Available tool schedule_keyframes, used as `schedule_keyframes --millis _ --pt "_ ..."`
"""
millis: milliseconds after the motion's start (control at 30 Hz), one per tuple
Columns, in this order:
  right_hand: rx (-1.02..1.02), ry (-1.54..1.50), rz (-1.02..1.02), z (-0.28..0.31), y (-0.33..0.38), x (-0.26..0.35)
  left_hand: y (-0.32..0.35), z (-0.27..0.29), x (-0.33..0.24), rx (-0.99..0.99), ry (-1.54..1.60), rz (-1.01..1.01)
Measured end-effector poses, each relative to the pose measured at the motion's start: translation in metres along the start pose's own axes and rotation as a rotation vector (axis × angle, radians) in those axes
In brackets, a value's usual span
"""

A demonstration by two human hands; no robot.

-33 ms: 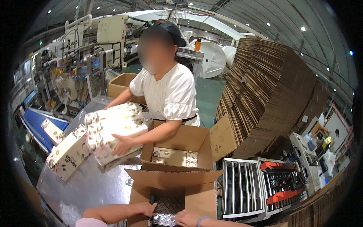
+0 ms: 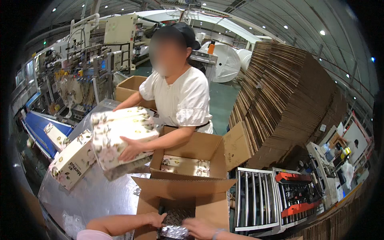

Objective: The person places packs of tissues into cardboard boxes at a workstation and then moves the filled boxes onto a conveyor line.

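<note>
An open cardboard box (image 2: 150, 204) stands right in front of me, its far flap tilted up. Through its opening shows a diamond-patterned metal surface (image 2: 174, 218). My left hand (image 2: 154, 219) is at the box's left inner side, fingers closed on the edge of the cardboard. Over the right part of the opening, my right hand (image 2: 198, 229) is slightly blurred, its fingers stretched out and holding nothing. Across from me, a co-worker's hands (image 2: 132, 148) hold a stack of floral-printed packs (image 2: 120, 136) above the metal table (image 2: 104, 196).
Beyond my box stands another open carton (image 2: 192, 142) with a floral pack (image 2: 186, 165) inside. More floral packs (image 2: 72, 162) lie at the table's left, near a blue conveyor (image 2: 38, 128). To the right are a roller conveyor (image 2: 258, 200) and a tall stack of flattened cartons (image 2: 284, 96).
My right hand has shifted slightly and lifted off the metal surface, while my left stays at the box's left side. The co-worker has raised and tilted the stack of packs a little.
</note>
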State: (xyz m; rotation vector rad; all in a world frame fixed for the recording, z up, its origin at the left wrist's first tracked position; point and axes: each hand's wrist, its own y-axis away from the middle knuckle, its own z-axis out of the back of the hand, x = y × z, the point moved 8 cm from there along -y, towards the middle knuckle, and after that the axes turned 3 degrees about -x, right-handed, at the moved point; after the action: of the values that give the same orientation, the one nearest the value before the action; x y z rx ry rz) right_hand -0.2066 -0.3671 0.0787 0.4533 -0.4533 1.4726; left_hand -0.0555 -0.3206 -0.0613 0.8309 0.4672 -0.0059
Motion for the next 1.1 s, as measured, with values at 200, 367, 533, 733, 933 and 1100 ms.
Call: schedule_keyframes --millis 200,367,533,733,933,1100 --pt "-0.762 -0.201 -0.73 0.052 0.122 -0.026 0.049 0.089 -0.096 -0.274 -0.019 -0.553" --pt "-0.609 -0.413 -0.826 0.016 0.148 -0.069 0.169 0.28 -0.177 -1.4 -0.267 -0.723" --pt "-0.73 -0.493 -0.692 0.128 0.181 0.073 0.1 0.165 -0.139 -0.51 -0.195 -0.513" --pt "-0.381 -0.036 -0.519 0.11 0.068 0.107 0.059 0.115 -0.124 -0.071 -0.244 -0.433" --pt "-0.491 0.47 -0.703 0.078 0.033 -0.023 0.04 0.176 -0.108 -0.224 0.289 -0.506" --pt "-0.449 0.482 -0.722 0.073 0.09 -0.084 0.097 0.205 -0.003 -1.347 0.643 -0.059"
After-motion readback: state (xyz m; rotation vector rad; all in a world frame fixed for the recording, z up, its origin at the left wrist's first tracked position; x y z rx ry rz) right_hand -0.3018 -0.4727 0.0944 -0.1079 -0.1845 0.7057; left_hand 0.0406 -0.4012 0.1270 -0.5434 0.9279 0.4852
